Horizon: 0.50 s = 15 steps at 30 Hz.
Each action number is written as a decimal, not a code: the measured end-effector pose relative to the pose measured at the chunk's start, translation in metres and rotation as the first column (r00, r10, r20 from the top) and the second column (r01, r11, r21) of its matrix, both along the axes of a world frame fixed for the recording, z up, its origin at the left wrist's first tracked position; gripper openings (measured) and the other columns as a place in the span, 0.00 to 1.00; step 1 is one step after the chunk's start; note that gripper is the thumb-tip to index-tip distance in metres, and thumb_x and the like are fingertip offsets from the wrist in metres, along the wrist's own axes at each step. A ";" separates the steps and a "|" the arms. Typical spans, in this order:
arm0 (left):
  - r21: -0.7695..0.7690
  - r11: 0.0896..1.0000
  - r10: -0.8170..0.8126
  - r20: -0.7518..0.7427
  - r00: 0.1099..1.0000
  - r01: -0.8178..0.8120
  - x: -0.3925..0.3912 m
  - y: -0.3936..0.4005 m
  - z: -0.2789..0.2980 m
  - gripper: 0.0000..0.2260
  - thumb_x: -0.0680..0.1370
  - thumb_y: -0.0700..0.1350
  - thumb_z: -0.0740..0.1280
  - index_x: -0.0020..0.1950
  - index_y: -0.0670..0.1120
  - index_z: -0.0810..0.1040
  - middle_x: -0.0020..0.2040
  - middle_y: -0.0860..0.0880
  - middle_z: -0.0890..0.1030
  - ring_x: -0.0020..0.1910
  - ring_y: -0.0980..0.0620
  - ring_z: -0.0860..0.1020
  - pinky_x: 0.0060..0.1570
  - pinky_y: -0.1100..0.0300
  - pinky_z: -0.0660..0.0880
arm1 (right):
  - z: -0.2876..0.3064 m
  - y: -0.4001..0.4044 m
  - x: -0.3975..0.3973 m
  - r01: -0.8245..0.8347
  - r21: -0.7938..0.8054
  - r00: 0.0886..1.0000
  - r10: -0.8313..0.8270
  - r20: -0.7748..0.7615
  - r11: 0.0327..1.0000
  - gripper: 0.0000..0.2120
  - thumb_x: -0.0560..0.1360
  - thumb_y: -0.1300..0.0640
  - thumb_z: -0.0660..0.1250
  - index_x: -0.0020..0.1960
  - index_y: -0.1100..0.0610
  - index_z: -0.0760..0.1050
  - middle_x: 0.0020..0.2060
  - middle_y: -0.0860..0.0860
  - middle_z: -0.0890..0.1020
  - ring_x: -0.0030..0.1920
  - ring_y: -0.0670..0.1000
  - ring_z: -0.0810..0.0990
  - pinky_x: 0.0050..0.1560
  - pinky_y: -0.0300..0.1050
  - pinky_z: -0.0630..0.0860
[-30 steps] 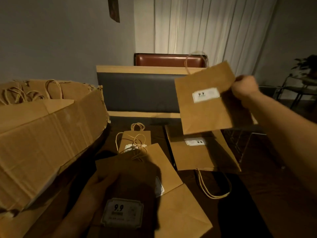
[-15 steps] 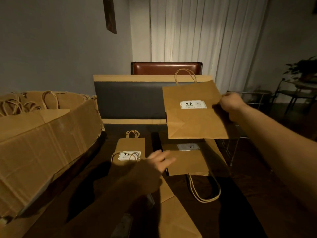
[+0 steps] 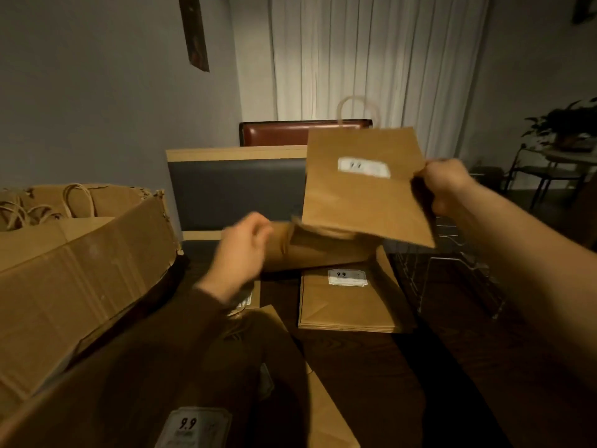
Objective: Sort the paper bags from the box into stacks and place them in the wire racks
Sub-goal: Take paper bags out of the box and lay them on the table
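Here, right hand point(image 3: 447, 184) raised above the table, fingers and thumb pinching the right edge of a flat paper bag point(image 3: 365, 189), label side toward the camera, handle loop up. Left hand point(image 3: 240, 250) blurred, fingers curled around the left end of a second bag point(image 3: 318, 247), held low under the first one. Just below both, a stack of bags point(image 3: 347, 300) flat on the dark table point(image 3: 387, 383), label "9.9" readable on top. Nearest to the camera, more bags point(image 3: 200, 425) with the same label, partly in shadow. To the left, the cardboard box point(image 3: 80, 270), open, with bags and handle loops inside. To the right, beside the stack, a wire rack point(image 3: 452, 253), dim, contents not clear. Behind, a dark panel point(image 3: 235, 189) and a brown chair back point(image 3: 290, 132).

Probably the sorting step: bags in hand to be matched with a stack. Label on the raised bag too blurred to read, so better to check it before laying down. Then good to lower the bag flat, edges square with the stack, handle to the same side, so the pile slides into the rack without catching.
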<state>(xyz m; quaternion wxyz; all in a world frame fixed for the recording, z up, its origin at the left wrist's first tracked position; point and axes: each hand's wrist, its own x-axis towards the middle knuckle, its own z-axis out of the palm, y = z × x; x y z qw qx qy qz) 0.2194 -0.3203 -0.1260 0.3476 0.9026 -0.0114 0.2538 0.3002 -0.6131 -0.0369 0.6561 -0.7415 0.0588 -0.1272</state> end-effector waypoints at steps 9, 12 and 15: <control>-0.587 0.810 0.135 0.186 0.973 -0.001 -0.029 0.043 0.121 0.10 0.79 0.42 0.61 0.37 0.47 0.70 0.27 0.48 0.72 0.22 0.52 0.71 0.26 0.57 0.69 | 0.040 -0.003 -0.044 0.131 0.003 0.948 -0.126 0.293 0.991 0.12 0.80 0.63 0.61 0.63 0.56 0.72 0.43 0.49 0.77 0.42 0.46 0.78 0.41 0.40 0.76; -0.675 0.728 0.040 0.214 0.976 0.119 -0.037 0.024 0.132 0.09 0.80 0.42 0.59 0.39 0.47 0.69 0.30 0.48 0.71 0.25 0.54 0.71 0.24 0.62 0.69 | 0.022 0.023 -0.061 -0.040 -0.159 0.972 0.075 0.222 0.987 0.12 0.80 0.62 0.62 0.63 0.54 0.71 0.43 0.55 0.78 0.40 0.53 0.79 0.40 0.51 0.78; -0.657 0.744 -0.009 0.177 0.984 0.124 -0.027 -0.010 0.109 0.09 0.81 0.44 0.59 0.41 0.47 0.70 0.33 0.46 0.74 0.27 0.52 0.76 0.26 0.60 0.74 | -0.014 0.060 -0.074 -0.276 -0.176 0.950 0.296 0.101 0.945 0.09 0.80 0.64 0.60 0.56 0.53 0.74 0.39 0.55 0.79 0.29 0.49 0.77 0.28 0.43 0.74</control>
